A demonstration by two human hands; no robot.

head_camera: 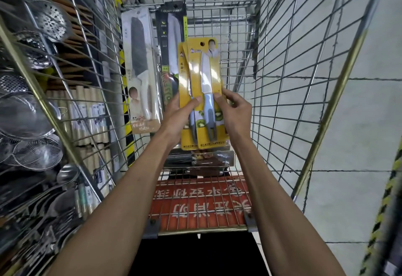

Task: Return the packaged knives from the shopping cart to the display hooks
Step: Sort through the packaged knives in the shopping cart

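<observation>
1. Nearest me, over the cart [331, 110], my left hand [177, 115] and right hand [236, 110] both pinch the fanned yellow knife packs [208, 73]; one could slide out and drop.
2. Farther left, the pale pack [139, 69] and dark pack [171, 43] lean on the cart wall; a bump might topple them.
3. The hooks, I think, are out of view.

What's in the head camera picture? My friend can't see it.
The left hand and right hand hold yellow cardboard knife packs upright inside a silver wire shopping cart. A white knife pack and a black knife pack lean beside them.

Free room in the right of the shopping cart [333, 110]; upright knife packages [139, 69] along its left wall.
</observation>
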